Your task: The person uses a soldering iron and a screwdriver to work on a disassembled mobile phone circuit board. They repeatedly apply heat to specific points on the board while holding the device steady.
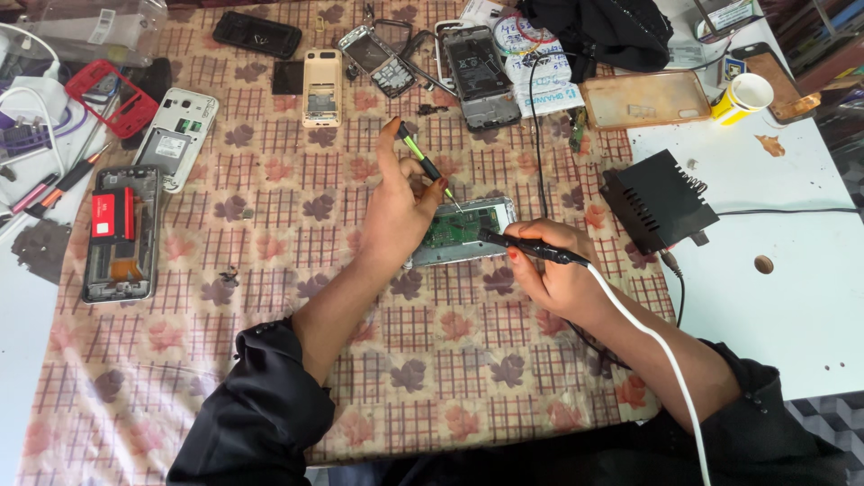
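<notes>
At frame centre the left hand [396, 211] pinches a green-handled tool [423, 160] slanting down-right onto the opened phone [463, 230], while the right hand [553, 274] grips a black soldering iron [531, 247] pointing left.

A white table [792, 297] under a checked, leaf-patterned cloth [270, 360], in soft daylight.

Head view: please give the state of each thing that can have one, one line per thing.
Left hand: holding a green-handled thin tool, tip down.
Right hand: gripping a black soldering pen with white cord.
Grey open phone with green circuit board: back off, flat.
Yellow paper cup: upright.
Black phone with red battery: opened, lying flat.
Gold phone: back cover off.
</notes>
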